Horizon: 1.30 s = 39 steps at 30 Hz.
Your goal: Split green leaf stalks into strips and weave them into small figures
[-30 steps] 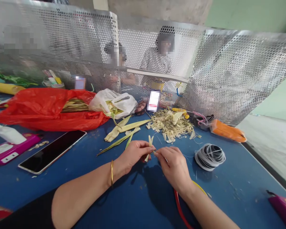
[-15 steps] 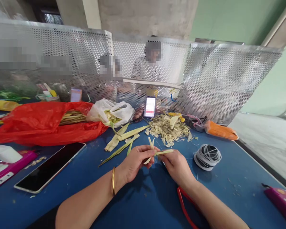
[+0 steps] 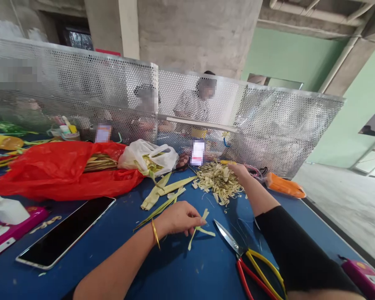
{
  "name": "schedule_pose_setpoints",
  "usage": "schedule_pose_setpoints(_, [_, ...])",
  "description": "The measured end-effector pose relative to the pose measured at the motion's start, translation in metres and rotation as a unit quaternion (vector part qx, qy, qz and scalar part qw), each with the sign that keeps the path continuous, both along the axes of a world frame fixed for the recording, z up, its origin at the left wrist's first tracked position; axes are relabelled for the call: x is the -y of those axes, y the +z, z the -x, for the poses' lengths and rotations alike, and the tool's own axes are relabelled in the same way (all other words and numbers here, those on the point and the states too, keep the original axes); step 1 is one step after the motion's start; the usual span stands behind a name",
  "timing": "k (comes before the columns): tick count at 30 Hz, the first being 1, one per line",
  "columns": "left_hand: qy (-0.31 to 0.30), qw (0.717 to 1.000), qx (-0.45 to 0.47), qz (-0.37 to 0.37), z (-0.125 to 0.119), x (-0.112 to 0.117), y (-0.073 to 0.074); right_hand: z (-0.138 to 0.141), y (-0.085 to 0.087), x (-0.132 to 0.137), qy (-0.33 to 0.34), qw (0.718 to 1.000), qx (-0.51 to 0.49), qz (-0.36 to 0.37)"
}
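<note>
My left hand (image 3: 178, 217) rests low over the blue table (image 3: 187, 271), its fingers pinched on a pale green leaf strip piece (image 3: 199, 228). My right hand (image 3: 240, 171) is stretched out far forward over the pile of leaf scraps (image 3: 217, 180), with its fingers bent down into the pile; what they hold, if anything, is hidden. Scissors with red and yellow handles (image 3: 248, 259) lie open on the table between my arms.
A red plastic bag of leaves (image 3: 62, 171) and a white bag (image 3: 150, 155) lie at the back left. Long leaf strips (image 3: 165, 191), a phone (image 3: 67, 231), a pink case (image 3: 9, 231) and an orange object (image 3: 284, 186) sit around. Behind the perforated metal screen (image 3: 206, 112) people sit.
My right hand let go of the leaf piece and reached forward to the scrap pile. My left hand lowered the piece toward the table. The scissors now show fully; the view tilted up.
</note>
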<state>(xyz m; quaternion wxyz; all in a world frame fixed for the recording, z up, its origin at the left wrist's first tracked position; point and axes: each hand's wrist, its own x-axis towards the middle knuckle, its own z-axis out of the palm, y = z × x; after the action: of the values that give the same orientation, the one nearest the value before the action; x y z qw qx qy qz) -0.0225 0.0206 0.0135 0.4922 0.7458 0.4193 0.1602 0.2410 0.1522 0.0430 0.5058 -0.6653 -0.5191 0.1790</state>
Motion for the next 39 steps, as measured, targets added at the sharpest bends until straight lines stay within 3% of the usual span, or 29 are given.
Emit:
schedule_pose_setpoints(5, [0.114, 0.975, -0.069, -0.176, 0.003, 0.004, 0.016, -0.015, -0.006, 0.002, -0.035, 0.999, -0.019, 0.025])
schedule_pose_setpoints(8, [0.197, 0.948, -0.030, -0.248, 0.000, 0.000, 0.013, -0.020, -0.006, 0.012, -0.037, 0.999, -0.019, -0.008])
schedule_pose_setpoints(10, [0.219, 0.944, 0.012, -0.248, -0.003, -0.006, 0.011, -0.022, -0.005, 0.022, -0.042, 0.998, -0.014, -0.033])
schedule_pose_setpoints(15, [0.226, 0.953, 0.106, -0.174, -0.022, -0.014, 0.018, -0.019, 0.001, 0.048, -0.063, 0.993, 0.007, -0.101])
schedule_pose_setpoints(21, [0.239, 0.942, 0.234, -0.009, -0.056, -0.015, 0.038, 0.002, -0.003, 0.072, -0.006, 0.994, 0.039, -0.102])
schedule_pose_setpoints(28, [0.264, 0.922, 0.273, 0.070, -0.080, -0.019, 0.025, 0.012, -0.011, 0.104, -0.032, 0.992, 0.085, -0.091])
schedule_pose_setpoints(33, [0.269, 0.906, 0.303, 0.119, -0.073, -0.014, 0.022, 0.030, -0.001, 0.112, 0.040, 0.992, -0.001, -0.116])
schedule_pose_setpoints(36, [0.245, 0.875, 0.366, 0.200, -0.069, -0.012, 0.023, 0.046, -0.001, 0.115, 0.118, 0.985, -0.069, -0.103])
schedule_pose_setpoints(39, [0.271, 0.847, 0.409, 0.205, -0.069, -0.010, 0.022, 0.057, -0.004, 0.119, 0.174, 0.975, -0.109, -0.083])
